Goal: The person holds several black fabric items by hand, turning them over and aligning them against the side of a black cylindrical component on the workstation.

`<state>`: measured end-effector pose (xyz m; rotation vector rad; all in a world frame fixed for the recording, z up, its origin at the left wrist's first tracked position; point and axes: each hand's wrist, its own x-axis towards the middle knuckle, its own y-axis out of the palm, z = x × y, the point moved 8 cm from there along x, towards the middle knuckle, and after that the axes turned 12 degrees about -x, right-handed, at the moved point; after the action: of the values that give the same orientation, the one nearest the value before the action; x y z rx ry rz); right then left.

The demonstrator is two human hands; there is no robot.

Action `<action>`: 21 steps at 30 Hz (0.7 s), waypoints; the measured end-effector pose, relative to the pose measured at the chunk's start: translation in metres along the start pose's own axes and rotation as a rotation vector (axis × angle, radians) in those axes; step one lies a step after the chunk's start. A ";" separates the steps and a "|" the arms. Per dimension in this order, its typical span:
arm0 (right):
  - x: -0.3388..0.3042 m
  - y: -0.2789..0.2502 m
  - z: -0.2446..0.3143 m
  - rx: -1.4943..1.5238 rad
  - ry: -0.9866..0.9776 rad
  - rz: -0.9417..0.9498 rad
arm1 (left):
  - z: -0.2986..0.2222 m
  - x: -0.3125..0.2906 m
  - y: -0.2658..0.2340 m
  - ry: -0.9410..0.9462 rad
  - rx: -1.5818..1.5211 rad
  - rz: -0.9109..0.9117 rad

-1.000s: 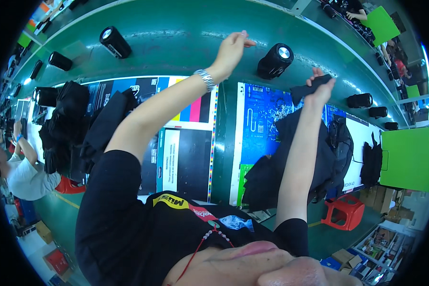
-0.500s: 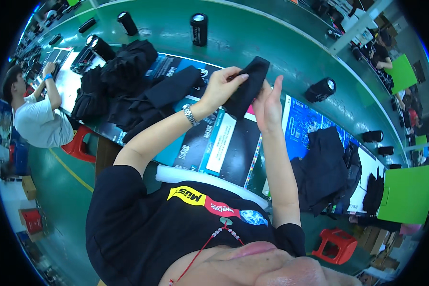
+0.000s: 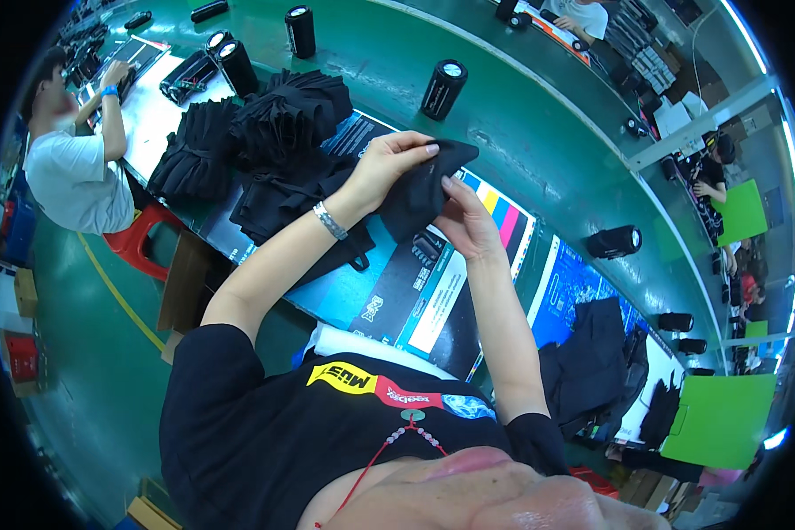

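A piece of black cloth, perhaps a pouch, is stretched between my hands above the printed sheets on the table. My left hand pinches its upper edge, thumb on top. On the other side, my right hand has its thumb on the cloth's edge, with the fingers partly hidden underneath. Bundled black cloth pieces are heaped to the left of my left hand. Below that heap, more black cloth lies loose, a thin strap showing near my left wrist.
Black cylindrical speakers stand or lie on the green surface beyond the table. More black cloth is piled at the right, near a green panel. A co-worker sits at the far left beside a red stool.
The cloth has come lower and tilted over to the right. My right hand, spread beside it before, now has its thumb on the edge. The whole view has shifted.
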<state>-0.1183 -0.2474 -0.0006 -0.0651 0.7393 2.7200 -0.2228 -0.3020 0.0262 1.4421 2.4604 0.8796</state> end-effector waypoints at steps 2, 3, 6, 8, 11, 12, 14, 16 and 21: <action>0.011 -0.009 0.010 0.017 -0.065 -0.067 | 0.007 0.010 -0.011 -0.144 -0.382 0.014; 0.016 -0.014 0.020 0.057 -0.085 -0.074 | 0.009 0.014 -0.013 -0.223 -0.410 0.062; 0.034 -0.019 0.053 0.128 -0.203 0.029 | 0.011 0.031 -0.016 -0.316 -0.271 0.144; 0.046 -0.027 0.065 0.169 -0.215 0.039 | 0.008 0.050 -0.020 -0.328 -0.200 0.150; 0.071 -0.057 0.084 -0.197 -0.294 -0.139 | 0.002 0.082 -0.025 -0.267 -0.029 0.222; 0.083 -0.062 0.088 -0.206 -0.298 -0.134 | 0.003 0.094 -0.024 -0.257 -0.031 0.225; 0.098 -0.094 0.099 -0.434 -0.403 -0.501 | -0.001 0.124 -0.039 -0.092 0.127 0.056; 0.117 -0.100 0.106 -0.602 -0.462 -0.633 | 0.000 0.153 -0.047 -0.043 0.256 0.013; 0.134 -0.096 0.131 -1.196 -0.795 -1.109 | -0.001 0.201 -0.066 0.231 0.488 -0.193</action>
<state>-0.2096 -0.0640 0.0490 0.2437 -0.9176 1.4891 -0.3776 -0.1577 0.0212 1.2455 3.0826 0.4436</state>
